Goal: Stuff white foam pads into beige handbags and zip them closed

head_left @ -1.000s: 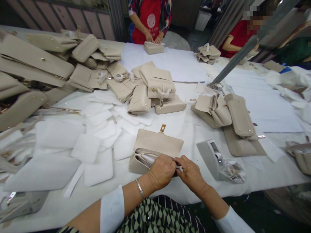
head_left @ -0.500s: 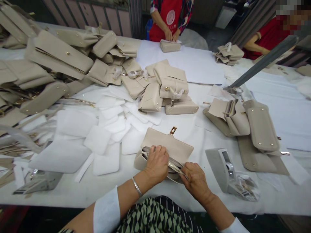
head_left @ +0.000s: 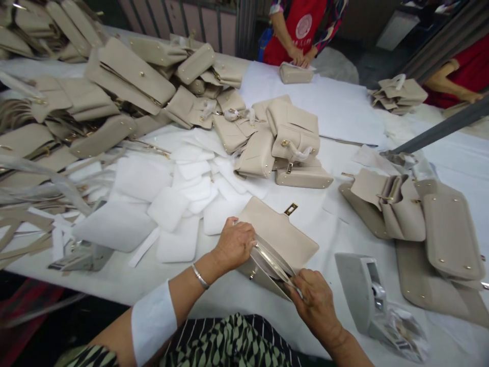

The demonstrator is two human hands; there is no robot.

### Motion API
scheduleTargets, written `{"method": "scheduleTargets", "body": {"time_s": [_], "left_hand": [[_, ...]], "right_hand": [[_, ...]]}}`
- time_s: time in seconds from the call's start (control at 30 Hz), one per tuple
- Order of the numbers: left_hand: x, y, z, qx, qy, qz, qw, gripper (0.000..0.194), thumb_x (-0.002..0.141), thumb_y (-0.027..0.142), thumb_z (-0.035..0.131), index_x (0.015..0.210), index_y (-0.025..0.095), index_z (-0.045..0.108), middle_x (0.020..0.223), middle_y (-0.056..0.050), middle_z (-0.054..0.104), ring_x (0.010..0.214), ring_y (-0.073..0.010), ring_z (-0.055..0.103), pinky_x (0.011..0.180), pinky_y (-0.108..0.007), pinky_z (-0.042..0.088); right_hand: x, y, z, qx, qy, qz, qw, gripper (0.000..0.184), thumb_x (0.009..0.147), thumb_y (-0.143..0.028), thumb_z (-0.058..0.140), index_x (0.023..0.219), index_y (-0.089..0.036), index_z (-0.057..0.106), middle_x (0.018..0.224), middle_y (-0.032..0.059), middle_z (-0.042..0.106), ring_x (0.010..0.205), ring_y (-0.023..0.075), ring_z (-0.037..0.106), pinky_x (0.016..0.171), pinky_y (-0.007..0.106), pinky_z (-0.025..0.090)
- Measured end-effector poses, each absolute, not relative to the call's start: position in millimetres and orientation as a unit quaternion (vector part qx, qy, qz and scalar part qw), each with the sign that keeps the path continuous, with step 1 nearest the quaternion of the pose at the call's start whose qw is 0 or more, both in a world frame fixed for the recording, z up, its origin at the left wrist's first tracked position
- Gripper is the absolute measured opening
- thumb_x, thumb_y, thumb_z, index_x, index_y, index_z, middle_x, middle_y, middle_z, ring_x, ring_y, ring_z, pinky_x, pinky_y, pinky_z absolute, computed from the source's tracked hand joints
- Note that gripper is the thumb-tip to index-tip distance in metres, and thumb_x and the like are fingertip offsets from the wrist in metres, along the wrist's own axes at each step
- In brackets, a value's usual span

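Holding open bag (head_left: 268,286) w/ both hands, on table (head_left: 328,239) nr its front edge, low ctr of view. Gripping left end of its mouth w/ L hand (head_left: 234,245), w/ fingers curled. Grasping right end of mouth w/ R hand (head_left: 312,295), btwn thumb & fingers — can't tell exact finger placement, partly hidden. Tilting bag somewhat, lower at right end in view. Seeing flap (head_left: 280,229) laid back on table, away from body, w/ gold clasp (head_left: 291,208) at its far edge. Also seeing gold zip (head_left: 272,262) inside, btwn hands, & gold stud (head_left: 252,275) on near wall.

Wearing silver bangle (head_left: 200,277) on L wrist, plus white sleeve (head_left: 153,321) on L forearm.

To left of bag, can see white pads (head_left: 170,208), overlapping, w/ grey L dispenser (head_left: 100,256) partly under one. To right, nr R hand, can see grey R dispenser (head_left: 353,288); just past that, beige stack (head_left: 449,234).

Beyond flap, can make out small heap (head_left: 296,127) of beige bags; upper left, big heap (head_left: 132,76) of same.

In bkgd, can spot co-worker's hands (head_left: 300,57) touching far bag (head_left: 296,76) on white sheet (head_left: 336,107) — red apron (head_left: 294,41) behind. At far right, also another person's arm (head_left: 449,84), nr metal post (head_left: 446,126).
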State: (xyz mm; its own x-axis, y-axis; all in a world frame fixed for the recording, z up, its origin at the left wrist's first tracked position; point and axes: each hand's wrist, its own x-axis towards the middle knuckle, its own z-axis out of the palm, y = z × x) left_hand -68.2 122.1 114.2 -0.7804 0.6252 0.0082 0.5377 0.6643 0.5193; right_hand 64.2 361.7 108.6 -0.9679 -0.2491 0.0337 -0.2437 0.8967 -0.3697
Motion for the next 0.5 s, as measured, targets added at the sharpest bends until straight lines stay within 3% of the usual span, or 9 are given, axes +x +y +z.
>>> {"method": "scheduleTargets", "body": {"time_s": [0.2, 0.33, 0.4, 0.5], "left_hand": [[-78.4, 95.4, 124.0, 0.376, 0.89, 0.222, 0.129, 0.02, 0.082, 0.039, 0.062, 0.078, 0.02, 0.061, 0.086, -0.003, 0.063, 0.094, -0.0209, 0.048, 0.082, -0.034, 0.032], [-77.6, 80.9, 128.2, 0.416, 0.869, 0.204, 0.173, 0.026, 0.074, 0.039, 0.072, 0.088, 0.021, 0.06, 0.089, 0.0, 0.064, 0.091, -0.0203, 0.047, 0.08, -0.032, 0.032], [-76.5, 76.8, 127.0, 0.433, 0.86, 0.206, 0.173, 0.027, 0.074, 0.036, 0.072, 0.093, 0.022, 0.06, 0.09, 0.0, 0.065, 0.092, -0.02, 0.047, 0.081, -0.032, 0.032], [-73.8, 76.6, 121.2, 0.424, 0.874, 0.182, 0.153, 0.027, 0.075, 0.041, 0.07, 0.089, 0.02, 0.06, 0.087, -0.002, 0.065, 0.092, -0.0209, 0.047, 0.08, -0.033, 0.032]], "right_hand": [[58.2, 371.8, 103.3, -0.164, 0.972, -0.164, 0.036, 0.015, 0.088, -0.021, 0.052, 0.075, -0.019, 0.059, 0.071, 0.0026, 0.051, 0.069, 0.0178, 0.045, 0.069, 0.032, 0.03], [43.5, 357.3, 116.8, -0.159, 0.983, -0.038, 0.09, 0.013, 0.077, -0.01, 0.058, 0.069, -0.02, 0.058, 0.071, 0.0029, 0.053, 0.068, 0.0202, 0.047, 0.067, 0.035, 0.028], [35.5, 341.7, 123.8, -0.151, 0.985, -0.006, 0.089, 0.01, 0.075, -0.011, 0.061, 0.078, -0.02, 0.06, 0.077, 0.0037, 0.056, 0.071, 0.0214, 0.048, 0.069, 0.035, 0.028], [24.6, 313.3, 123.2, -0.158, 0.982, -0.042, 0.093, 0.028, 0.075, -0.022, 0.068, 0.101, -0.02, 0.059, 0.089, 0.0046, 0.06, 0.079, 0.0219, 0.052, 0.072, 0.034, 0.031]]}}
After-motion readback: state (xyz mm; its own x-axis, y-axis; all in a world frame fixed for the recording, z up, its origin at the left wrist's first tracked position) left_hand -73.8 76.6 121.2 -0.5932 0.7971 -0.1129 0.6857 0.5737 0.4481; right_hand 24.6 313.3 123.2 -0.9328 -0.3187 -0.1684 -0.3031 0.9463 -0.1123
